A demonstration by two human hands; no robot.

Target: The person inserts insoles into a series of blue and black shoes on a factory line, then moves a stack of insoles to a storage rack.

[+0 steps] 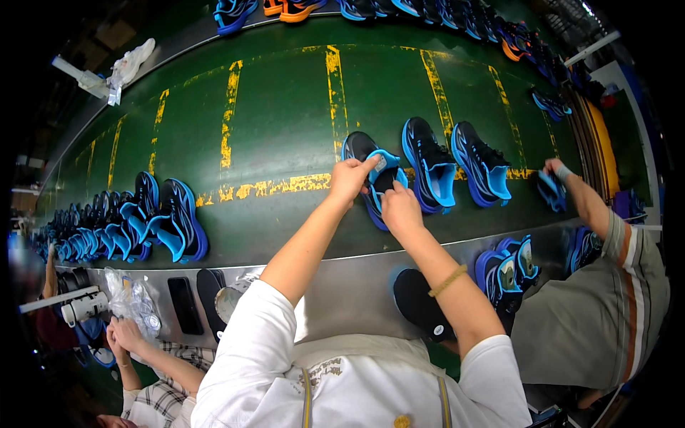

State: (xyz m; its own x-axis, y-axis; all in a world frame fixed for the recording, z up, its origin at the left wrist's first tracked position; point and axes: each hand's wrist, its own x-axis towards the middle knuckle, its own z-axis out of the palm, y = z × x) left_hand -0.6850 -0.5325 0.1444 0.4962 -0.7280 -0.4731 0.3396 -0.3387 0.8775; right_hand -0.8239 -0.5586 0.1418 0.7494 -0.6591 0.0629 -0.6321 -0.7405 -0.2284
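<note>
A black and blue sneaker lies on the green conveyor belt, its opening toward me. My left hand pinches the light-blue tongue of this sneaker and holds it up. At the heel end, my right hand has its fingers curled together at the opening, fingertips partly inside. Whatever those fingertips grip is hidden. To the right stand two matching sneakers, a nearer one and a farther one, both with laces and blue linings.
A long row of sneakers runs off to the left. Black insoles and a phone lie on the metal ledge. A co-worker's hand touches a shoe at right; another person's hands show lower left.
</note>
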